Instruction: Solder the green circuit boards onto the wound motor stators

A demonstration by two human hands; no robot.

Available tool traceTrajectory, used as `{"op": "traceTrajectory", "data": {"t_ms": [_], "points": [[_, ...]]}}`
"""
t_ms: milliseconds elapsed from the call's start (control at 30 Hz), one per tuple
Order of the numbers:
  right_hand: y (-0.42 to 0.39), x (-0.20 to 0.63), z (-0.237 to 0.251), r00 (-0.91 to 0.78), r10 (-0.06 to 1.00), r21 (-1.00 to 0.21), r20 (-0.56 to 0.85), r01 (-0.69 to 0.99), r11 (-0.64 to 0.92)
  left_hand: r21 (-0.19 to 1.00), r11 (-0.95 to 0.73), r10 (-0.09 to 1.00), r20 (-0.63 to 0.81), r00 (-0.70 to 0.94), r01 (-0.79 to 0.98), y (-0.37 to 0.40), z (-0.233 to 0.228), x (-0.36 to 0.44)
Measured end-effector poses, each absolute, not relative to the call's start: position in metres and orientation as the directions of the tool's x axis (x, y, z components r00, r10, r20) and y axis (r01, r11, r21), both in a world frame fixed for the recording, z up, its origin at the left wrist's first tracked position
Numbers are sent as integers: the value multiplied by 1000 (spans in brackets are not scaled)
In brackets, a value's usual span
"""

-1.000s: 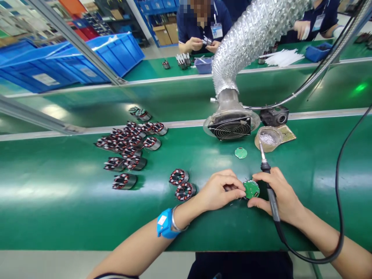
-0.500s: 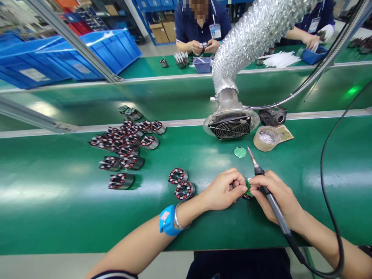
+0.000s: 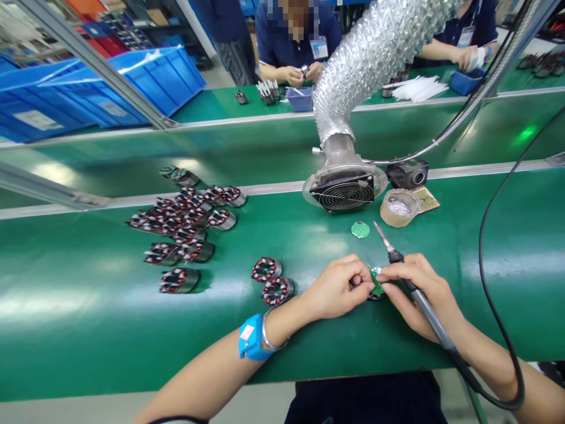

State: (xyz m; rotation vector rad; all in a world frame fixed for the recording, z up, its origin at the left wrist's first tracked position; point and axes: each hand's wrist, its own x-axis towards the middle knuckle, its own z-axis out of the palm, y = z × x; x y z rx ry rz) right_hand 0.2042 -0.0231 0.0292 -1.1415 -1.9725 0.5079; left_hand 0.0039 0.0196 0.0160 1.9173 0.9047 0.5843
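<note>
Green board now lies flatter over the wound core

Half a second ago the green board (image 3: 377,284) stood nearly edge-on; now its face shows, on the wound core (image 3: 376,297) between the hands. Left hand (image 3: 339,288): thumb and forefinger pinched at board's left edge. Right hand (image 3: 424,291): fingers part-curled round soldering iron (image 3: 424,312), fingertips at board's right edge. Round tub (image 3: 394,219) has silvery stuff in it; far blue bin (image 3: 463,86), dark contents. Counts: 1 loose board (image 3: 360,229), 2 cores (image 3: 277,291) by left wrist; far-left cluster (image 3: 188,218) overlaps, can't count
</note>
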Motion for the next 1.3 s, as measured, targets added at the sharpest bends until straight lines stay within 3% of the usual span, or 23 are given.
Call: {"op": "traceTrajectory", "data": {"t_ms": [133,467,833,1300], "points": [[-36,217,49,-259,846,-656,466,540,527,885,-271,805,-7,593,379,17,15,5],[-66,213,75,-367,762,-491,534,599,633,910,-228,833,-3,554,347,15,13,7],[-67,210,64,-426,767,-474,480,609,635,905,-235,832,-1,555,354,14,13,8],[-64,208,65,-428,748,-449,507,610,653,901,-203,871,-13,491,384,11,15,12]]}}
